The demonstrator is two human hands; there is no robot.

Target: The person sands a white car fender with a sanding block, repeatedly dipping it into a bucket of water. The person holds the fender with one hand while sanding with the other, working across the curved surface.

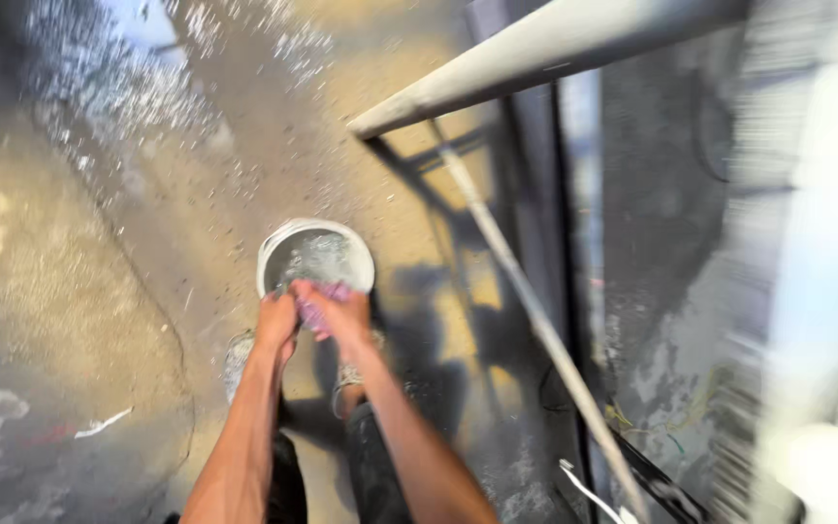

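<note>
- The left hand is closed tight on one end of a pink cloth.
- The right hand is closed tight on the other end of the same cloth.
- The two hands are close together, with the cloth bunched up between them.
- The cloth is right over the near edge of a round white bucket.
- The bucket stands on the concrete floor, just in front of the person's feet.
- Inside the bucket is something grey and shiny, like water. The picture is too blurry to tell more.
- Both arms reach straight down from the bottom of the picture, side by side.
- Under the arms you can see dark trousers and the tops of two shoes.
- A thick grey pipe goes across the top, slanting up to the right.
- A thin pale pole runs down from it toward the bottom right.
- On the right is a dark, scuffed wall with some thin coloured wires low down.
- A small white scrap lies on the floor at the left.
- The floor has wet, sparkly spots near the top left.
</note>
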